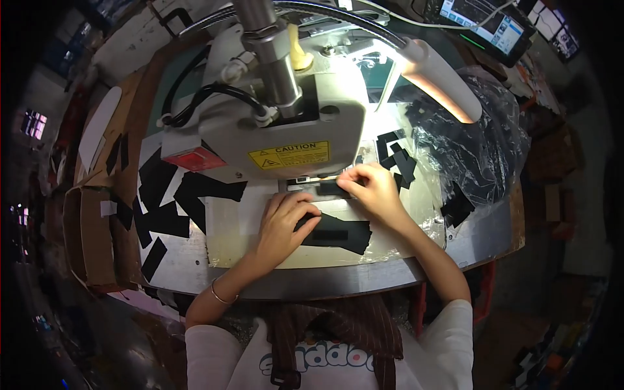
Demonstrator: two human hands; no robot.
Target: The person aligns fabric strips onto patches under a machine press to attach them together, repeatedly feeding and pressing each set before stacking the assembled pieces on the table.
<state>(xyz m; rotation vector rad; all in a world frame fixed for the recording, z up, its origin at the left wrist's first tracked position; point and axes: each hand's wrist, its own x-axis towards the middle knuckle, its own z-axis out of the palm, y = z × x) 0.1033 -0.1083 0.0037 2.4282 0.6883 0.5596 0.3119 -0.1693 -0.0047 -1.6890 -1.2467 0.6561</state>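
In front of me stands a white industrial sewing machine (292,156) with a yellow caution label. My right hand (370,188) is closed in a pinch on the right end of a small black fabric piece (333,188), which lies on the plate under the machine head. My left hand (286,221) rests on the work surface left of that piece. Its fingers reach forward to the plate, and its thumb lies apart over several black fabric strips (338,235) stacked near me. What lies beneath the left fingers is hidden.
Loose black pieces (166,218) are scattered on the left, with more pieces (398,159) at the right. A clear plastic bag (474,140) lies beyond them. A lit lamp (442,81) hangs over the right side. A cardboard box (91,237) stands left; a screen (484,23) is at the back right.
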